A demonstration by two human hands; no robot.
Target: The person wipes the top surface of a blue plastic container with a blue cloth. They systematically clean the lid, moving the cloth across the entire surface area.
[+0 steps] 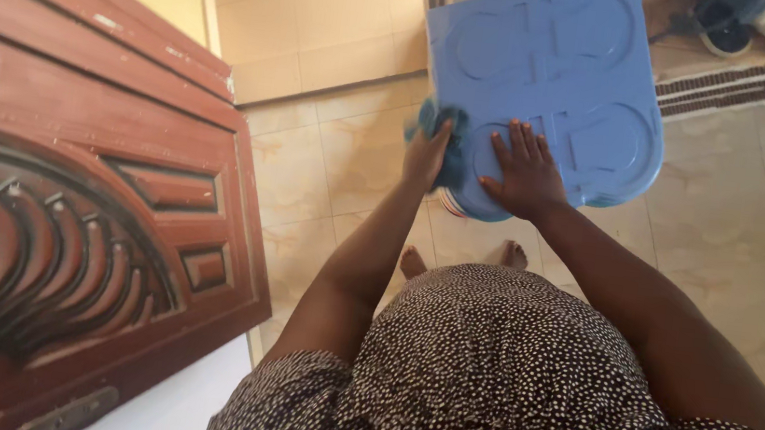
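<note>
A blue plastic panel [557, 61] with raised round shapes, like the seat of a stool, fills the upper middle of the head view. My right hand [526, 169] lies flat on its near edge, fingers spread. My left hand [426, 157] is closed around a blue-green cloth [453, 141] and presses it against the panel's left near corner. Under the panel's near edge a striped rim shows a little.
A carved red-brown wooden door [72, 206] stands open at the left. Beige floor tiles [751, 221] spread below and to the right. Shoes [721, 28] lie by a ribbed doorstep at the top right. My bare feet [512, 255] show under the panel.
</note>
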